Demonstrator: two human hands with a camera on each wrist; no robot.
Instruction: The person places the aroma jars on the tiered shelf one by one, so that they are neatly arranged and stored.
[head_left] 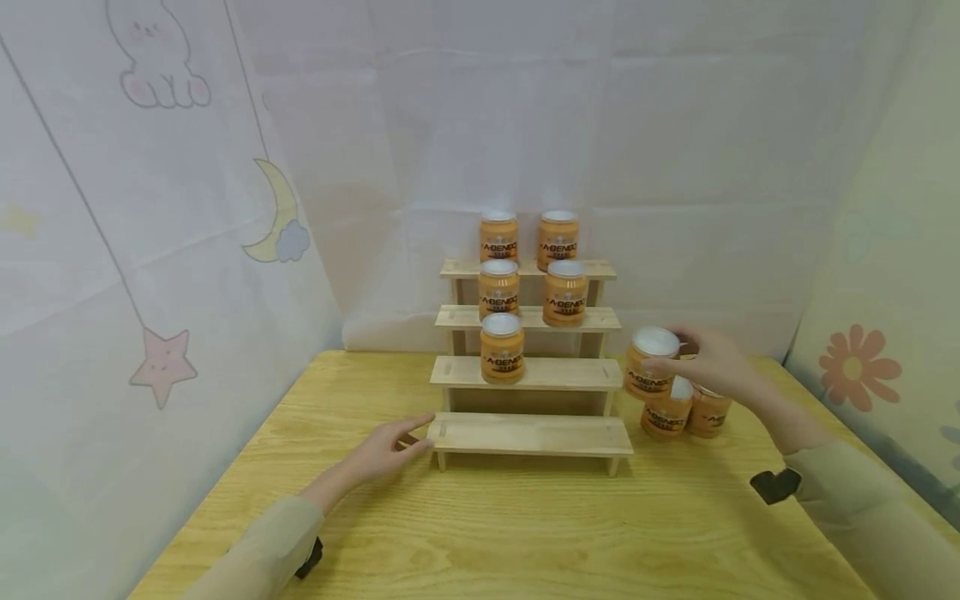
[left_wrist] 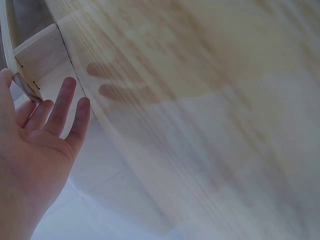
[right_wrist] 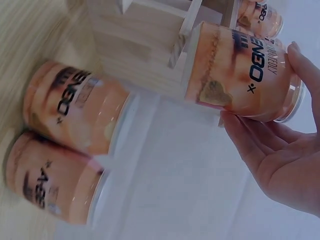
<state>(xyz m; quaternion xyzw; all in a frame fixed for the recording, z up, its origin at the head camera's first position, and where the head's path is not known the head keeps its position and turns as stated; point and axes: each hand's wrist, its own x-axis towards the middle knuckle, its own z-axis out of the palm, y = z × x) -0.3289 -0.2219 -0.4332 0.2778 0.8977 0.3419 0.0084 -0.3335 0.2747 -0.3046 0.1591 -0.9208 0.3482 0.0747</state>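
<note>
My right hand (head_left: 708,362) grips an orange jar (head_left: 649,367) with a pale lid, thumb and fingers on either side of its upper part. It is held upright, just right of the second-lowest step of a wooden tiered stand (head_left: 525,434). In the right wrist view, the held jar (right_wrist: 240,72) overlaps the stand's edge. My left hand (head_left: 390,450) touches the left end of the lowest step; in the left wrist view its fingers (left_wrist: 62,105) are loosely extended by the board's end (left_wrist: 30,87).
Two orange jars, a nearer one (head_left: 664,414) and its neighbour (head_left: 707,412), stand on the wooden table (head_left: 480,533) right of the stand. The upper two steps carry two jars each; a single jar (head_left: 502,350) is on the second-lowest. A pale printed cloth (head_left: 675,150) hangs behind.
</note>
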